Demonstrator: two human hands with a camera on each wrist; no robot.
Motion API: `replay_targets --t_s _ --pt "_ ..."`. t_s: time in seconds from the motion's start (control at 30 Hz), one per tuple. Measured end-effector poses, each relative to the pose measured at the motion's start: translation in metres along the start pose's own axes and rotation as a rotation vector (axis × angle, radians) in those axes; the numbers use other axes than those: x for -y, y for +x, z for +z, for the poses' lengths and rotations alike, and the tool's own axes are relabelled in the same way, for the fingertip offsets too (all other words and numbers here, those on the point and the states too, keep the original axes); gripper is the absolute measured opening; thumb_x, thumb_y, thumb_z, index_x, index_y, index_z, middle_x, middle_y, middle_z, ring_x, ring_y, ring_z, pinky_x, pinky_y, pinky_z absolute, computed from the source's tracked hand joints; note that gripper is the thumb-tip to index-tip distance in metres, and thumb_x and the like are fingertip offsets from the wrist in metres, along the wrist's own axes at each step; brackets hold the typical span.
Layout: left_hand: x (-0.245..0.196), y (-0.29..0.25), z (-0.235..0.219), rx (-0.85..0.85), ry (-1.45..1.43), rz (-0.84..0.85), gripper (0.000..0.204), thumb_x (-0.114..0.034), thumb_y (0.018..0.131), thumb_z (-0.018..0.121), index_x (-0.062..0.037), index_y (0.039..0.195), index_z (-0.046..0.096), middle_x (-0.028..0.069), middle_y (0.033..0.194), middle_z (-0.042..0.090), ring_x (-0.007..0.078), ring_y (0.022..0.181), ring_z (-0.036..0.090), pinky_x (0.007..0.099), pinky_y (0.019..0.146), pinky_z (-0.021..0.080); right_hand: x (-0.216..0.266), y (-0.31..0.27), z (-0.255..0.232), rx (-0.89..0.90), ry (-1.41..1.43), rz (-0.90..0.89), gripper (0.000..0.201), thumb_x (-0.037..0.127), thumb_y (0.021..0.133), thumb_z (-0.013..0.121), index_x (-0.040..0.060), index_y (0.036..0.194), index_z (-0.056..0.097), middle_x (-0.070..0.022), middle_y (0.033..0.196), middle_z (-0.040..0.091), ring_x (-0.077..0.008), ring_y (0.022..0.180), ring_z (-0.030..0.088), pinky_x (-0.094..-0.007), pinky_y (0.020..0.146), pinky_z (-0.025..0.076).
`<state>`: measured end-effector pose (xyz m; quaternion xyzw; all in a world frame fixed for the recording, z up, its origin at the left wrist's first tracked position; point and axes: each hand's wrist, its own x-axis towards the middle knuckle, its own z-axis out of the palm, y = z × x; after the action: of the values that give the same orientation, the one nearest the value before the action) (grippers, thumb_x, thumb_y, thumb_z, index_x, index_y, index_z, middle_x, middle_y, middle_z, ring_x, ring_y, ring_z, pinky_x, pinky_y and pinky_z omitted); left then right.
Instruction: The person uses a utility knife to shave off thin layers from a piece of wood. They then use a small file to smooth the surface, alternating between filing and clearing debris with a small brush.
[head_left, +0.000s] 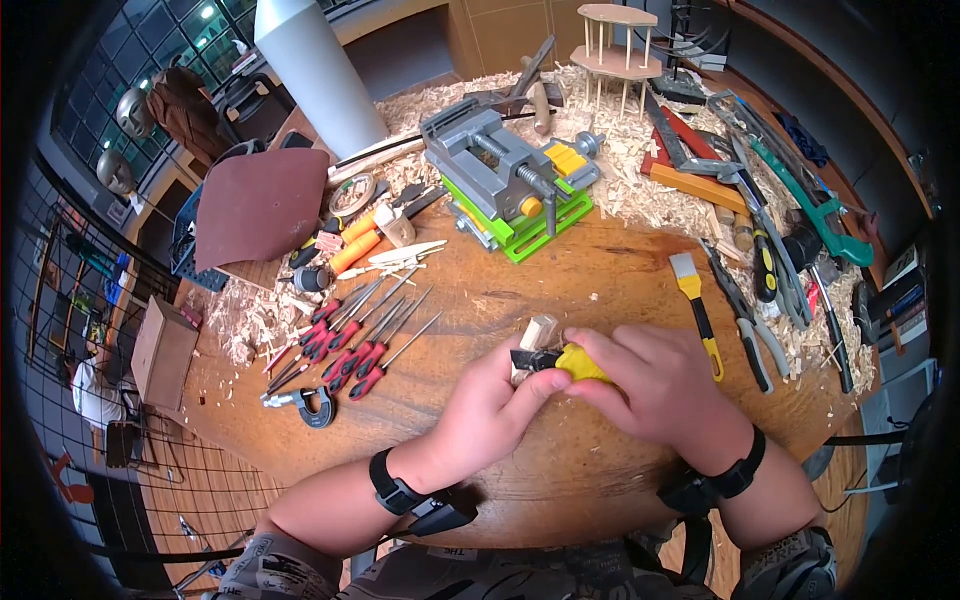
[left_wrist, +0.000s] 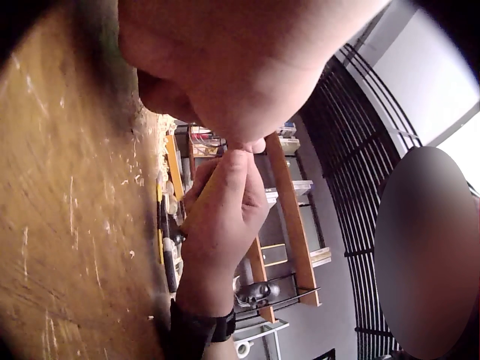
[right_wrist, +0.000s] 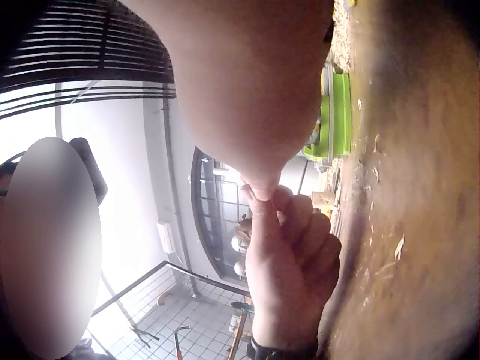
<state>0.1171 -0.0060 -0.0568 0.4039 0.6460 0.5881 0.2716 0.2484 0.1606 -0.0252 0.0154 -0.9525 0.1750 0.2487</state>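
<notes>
In the head view my left hand [head_left: 485, 400] grips a small pale wood block [head_left: 540, 330] near the front middle of the table. My right hand [head_left: 655, 385] holds a yellow-handled knife [head_left: 582, 364], its dark blade lying across the wood. The left thumb reaches over to the yellow handle, so both hands meet there. In the left wrist view the right hand [left_wrist: 225, 217] shows beyond the left; the wood is hidden. From the right wrist the left hand [right_wrist: 289, 270] appears with curled fingers, and the blade is out of sight.
A grey and green vise [head_left: 510, 180] stands beyond the hands. Red-handled files [head_left: 350, 345] and a micrometer [head_left: 312, 405] lie left. A yellow brush [head_left: 692, 290], pliers [head_left: 745, 320] and a green saw [head_left: 815, 215] lie right. Wood shavings [head_left: 615, 130] cover the back.
</notes>
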Motion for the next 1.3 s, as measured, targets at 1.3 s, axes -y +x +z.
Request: replay_targets --t_s 1.3 --pt "0.005 0.0 -0.003 0.078 0.057 0.032 0.024 -0.022 0.1 0.065 -0.0024 0.113 0.058 0.0056 0.092 0.065 0.0127 0.086 0.059 0.031 0.078 0.05 -0.007 -0.002 0.006 0.084 0.312 0.12 0.037 0.024 0.083 0.077 0.0049 0.114 0.067 -0.0137 0.093 0.072 -0.0337 0.077 0.07 -0.0378 0.066 0.055"
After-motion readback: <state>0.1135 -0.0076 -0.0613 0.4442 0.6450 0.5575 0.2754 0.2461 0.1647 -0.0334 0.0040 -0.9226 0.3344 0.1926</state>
